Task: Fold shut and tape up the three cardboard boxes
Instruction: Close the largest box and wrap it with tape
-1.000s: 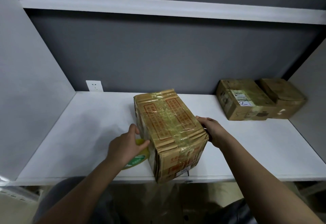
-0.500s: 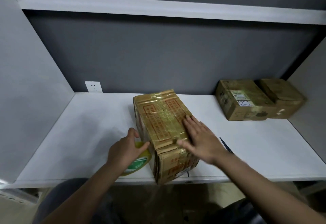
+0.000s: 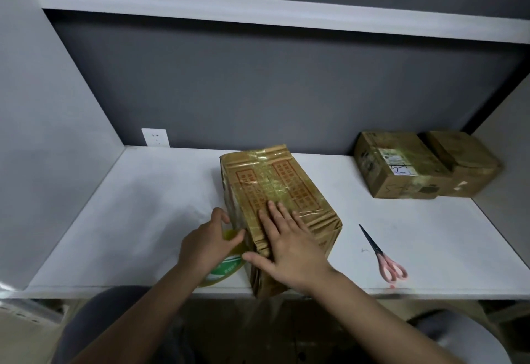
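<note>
A cardboard box [image 3: 289, 188] with red print and shiny tape over its top stands near the front edge of the white shelf [image 3: 143, 206]. My right hand [image 3: 286, 240] lies flat on the box's top near its front left corner, fingers straight. My left hand [image 3: 208, 241] grips a roll of tape [image 3: 226, 270] with a green and white label, pressed against the box's left side. Two more closed boxes, one with a white label [image 3: 398, 165] and a plainer one [image 3: 464, 163], stand together at the back right.
Pink-handled scissors [image 3: 381, 254] lie on the shelf to the right of the near box. A white wall socket [image 3: 155, 137] sits on the back wall at the left. An upper shelf [image 3: 258, 11] runs overhead. Grey side walls close both ends.
My right hand moved from the box's right side onto its top and slid toward the front left corner, uncovering the scissors. My left hand stayed on the tape roll.
</note>
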{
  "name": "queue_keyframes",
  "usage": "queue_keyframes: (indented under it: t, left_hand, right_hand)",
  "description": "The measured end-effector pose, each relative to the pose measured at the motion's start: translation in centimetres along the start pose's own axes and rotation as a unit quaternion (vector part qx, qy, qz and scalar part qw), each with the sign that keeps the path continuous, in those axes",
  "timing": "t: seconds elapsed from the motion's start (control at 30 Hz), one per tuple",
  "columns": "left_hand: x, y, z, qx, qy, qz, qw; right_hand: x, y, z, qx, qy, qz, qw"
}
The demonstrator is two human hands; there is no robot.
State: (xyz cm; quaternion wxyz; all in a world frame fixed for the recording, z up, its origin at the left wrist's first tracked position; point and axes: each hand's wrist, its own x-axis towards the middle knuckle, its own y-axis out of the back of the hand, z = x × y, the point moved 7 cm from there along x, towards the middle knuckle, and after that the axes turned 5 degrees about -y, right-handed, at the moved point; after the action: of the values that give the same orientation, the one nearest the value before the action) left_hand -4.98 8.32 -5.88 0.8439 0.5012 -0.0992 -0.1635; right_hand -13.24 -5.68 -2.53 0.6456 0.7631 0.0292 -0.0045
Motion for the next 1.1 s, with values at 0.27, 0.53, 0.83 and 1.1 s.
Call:
queue_keyframes:
  t: [0.27,0.53,0.83,1.1]
  left_hand:
    - [0.2,-0.2,-0.3,-0.052,0.007,0.005,0.999]
    - [-2.8,0.1,-0.7,-0.09,-0.148,0.065,0.983]
    - [-3.7,0.9,-0.6,-0.091,-0.154,0.08,0.981]
    - [-0.2,4.5,0.2,0.099,-0.172,-0.022,0.98]
  right_hand:
    - [1.7,0.2,-0.5,-0.018,-0.095,0.056,0.994]
    - [2.0,-0.6,-1.0,-0.03,-0.083,0.06,0.994]
    - [2.6,1.5,1.2,0.03,-0.075,0.104,0.991]
    - [3.5,3.5,3.0,0.151,-0.091,0.146,0.973]
